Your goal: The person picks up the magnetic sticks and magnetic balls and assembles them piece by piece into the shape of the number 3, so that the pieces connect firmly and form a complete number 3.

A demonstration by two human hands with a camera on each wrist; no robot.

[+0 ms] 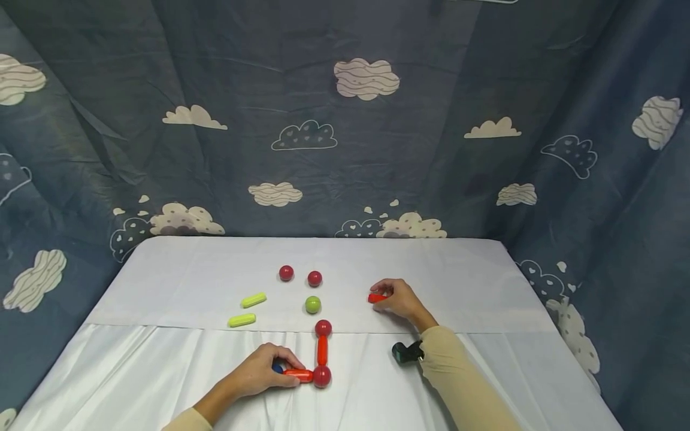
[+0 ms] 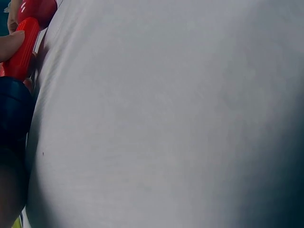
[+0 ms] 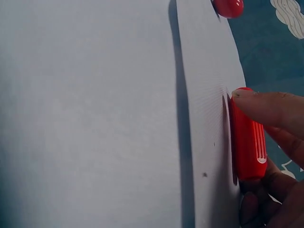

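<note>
My left hand (image 1: 257, 372) pinches a red stick (image 1: 299, 375) low on the table, with a blue ball (image 1: 277, 366) at its left end and a red ball (image 1: 321, 376) at its right. From that ball another red stick (image 1: 322, 351) runs back to a second red ball (image 1: 323, 327). In the left wrist view the held red stick (image 2: 21, 52) lies between the blue ball (image 2: 14, 107) and a red ball (image 2: 38, 12). At the right, my right hand (image 1: 400, 301) grips a loose red stick (image 1: 377, 297), also seen in the right wrist view as a red stick (image 3: 248, 142).
Two red balls (image 1: 286, 273) (image 1: 315, 278) lie at the back, a green ball (image 1: 312, 304) in front of them. Two yellow-green sticks (image 1: 253, 300) (image 1: 242, 320) lie to the left. A black object (image 1: 405, 352) is at my right wrist. A patterned curtain (image 1: 307, 179) hangs behind the table (image 1: 458, 263).
</note>
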